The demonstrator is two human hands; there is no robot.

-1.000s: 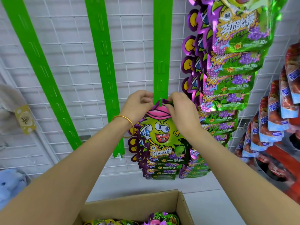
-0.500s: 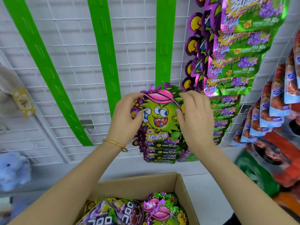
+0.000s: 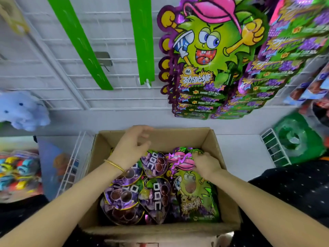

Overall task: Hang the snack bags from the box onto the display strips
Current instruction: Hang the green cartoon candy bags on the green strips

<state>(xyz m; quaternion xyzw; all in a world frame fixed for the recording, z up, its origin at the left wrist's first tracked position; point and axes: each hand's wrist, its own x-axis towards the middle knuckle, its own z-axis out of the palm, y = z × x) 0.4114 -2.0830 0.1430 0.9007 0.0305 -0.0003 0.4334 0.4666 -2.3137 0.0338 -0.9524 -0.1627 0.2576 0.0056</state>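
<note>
Hung bag point(image 3: 210, 50) is now hanging free at the front of the stack on the wall, nobody touching it; half a second ago both hands were still pressing it on, so that one is looking done; both hands are now dropping into the box point(image 3: 211, 139) for the next cycle. Right grip point(image 3: 204, 164) is curling its fingers round the pink-cap top edge of the next green bag point(image 3: 195, 191), which is lying face up in the right side of the box; bag not lifted yet. Left grip point(image 3: 132, 147) is hovering over the back-left of the box, fingers loosely curled, holding nothing. Purple round bags point(image 3: 124, 195) are filling the left half; plenty of stock remaining. Green strips point(image 3: 142, 41) left of the hung stack are hanging bare; judging those are taking the next bags, so the job is nowhere near finishing.
</note>
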